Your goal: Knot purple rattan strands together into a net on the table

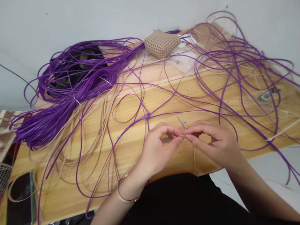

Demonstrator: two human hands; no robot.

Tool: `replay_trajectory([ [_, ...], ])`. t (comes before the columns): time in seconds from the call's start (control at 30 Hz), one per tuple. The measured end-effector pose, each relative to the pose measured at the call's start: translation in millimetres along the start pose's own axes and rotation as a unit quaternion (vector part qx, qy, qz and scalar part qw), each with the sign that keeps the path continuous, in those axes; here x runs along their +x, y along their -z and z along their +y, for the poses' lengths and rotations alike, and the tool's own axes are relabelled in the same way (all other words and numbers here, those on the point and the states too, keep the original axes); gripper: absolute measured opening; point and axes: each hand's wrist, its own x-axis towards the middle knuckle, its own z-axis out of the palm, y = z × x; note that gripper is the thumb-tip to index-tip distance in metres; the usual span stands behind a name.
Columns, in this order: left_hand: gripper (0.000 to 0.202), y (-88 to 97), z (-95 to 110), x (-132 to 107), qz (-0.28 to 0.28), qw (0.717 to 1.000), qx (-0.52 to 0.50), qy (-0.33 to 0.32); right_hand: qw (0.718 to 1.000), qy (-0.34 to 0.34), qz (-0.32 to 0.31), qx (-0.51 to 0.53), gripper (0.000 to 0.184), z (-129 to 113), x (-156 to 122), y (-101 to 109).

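My left hand point(160, 145) and my right hand point(215, 141) meet fingertip to fingertip above the front of the table. Both pinch a small bit of beige cord point(194, 157), whose tail hangs below the right fingers. A pointed metal tool point(181, 121), like scissor blades, sticks out just beyond the right fingertips; I cannot tell if it is held or lies on the wood. Behind the left hand, a few purple cords cross in a small knot point(147, 116) on the tabletop.
A thick purple cord bundle point(84, 86) fills the back left, with beige strands point(99, 131) beside it. A woven beige piece point(162, 44) sits at the back. Loose purple loops point(236, 63) spread rightward over plastic bags. A phone point(20, 204) lies at the left edge.
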Motion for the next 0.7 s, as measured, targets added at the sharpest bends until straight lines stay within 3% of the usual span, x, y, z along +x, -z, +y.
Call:
replay_trajectory([
  [0.2, 0.004, -0.7, 3.0, -0.6, 0.002, 1.000, -0.015, 0.005, 1.000, -0.016, 0.006, 0.006, 0.003, 1.9, -2.4, -0.6],
  [0.33, 0.009, -4.3, -4.8, 3.0, -0.017, 0.996, -0.065, 0.054, 1.000, -0.009, 0.014, -0.007, 0.005, 2.7, -3.9, -2.8],
  [0.43, 0.020, -16.4, -18.3, 13.5, -0.026, 0.986, -0.141, 0.080, 0.995, -0.070, 0.067, 0.005, 0.003, 12.9, -5.9, -2.4],
  [0.5, 0.034, -32.4, -27.2, 23.9, -0.026, 0.984, -0.164, 0.067, 0.969, -0.163, 0.179, 0.050, 0.007, 24.8, -7.1, 2.8],
  [0.6, 0.017, -69.1, -35.9, 38.2, -0.062, 0.996, -0.024, -0.052, 0.876, -0.252, 0.379, 0.157, 0.013, 42.3, -8.5, 20.5],
  [0.63, 0.011, -83.9, -38.0, 41.5, -0.094, 0.986, 0.063, -0.120, 0.852, -0.258, 0.415, 0.189, 0.012, 46.0, -9.1, 27.7],
  [0.7, 0.009, -114.1, -42.8, 45.4, -0.152, 0.931, 0.230, -0.237, 0.825, -0.259, 0.446, 0.233, 0.011, 49.7, -10.9, 40.7],
])
